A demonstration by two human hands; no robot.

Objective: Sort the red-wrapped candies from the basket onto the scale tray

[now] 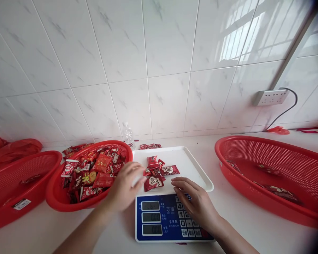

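Note:
My left hand [128,183] hovers between the full red basket and the scale's white tray [196,169], thumb and fingers apart, slightly blurred, with nothing seen in it. Over the tray's front edge and the keypad of the blue scale [172,218] is my right hand [192,197], fingers stretched out, holding nothing visible. Several small red wrapped candies [153,182] lie in a loose pile on the tray, between the two hands. The left red basket [54,197] beside my left hand is heaped with red candy packets [102,163].
Another red basket [49,162] stands at far left with a few packets inside. On the right is a larger red basket [254,197] holding several packets. A clear plastic bottle [127,134] and more red packets [150,146] sit near the wall. A power socket [271,98] has a black cable.

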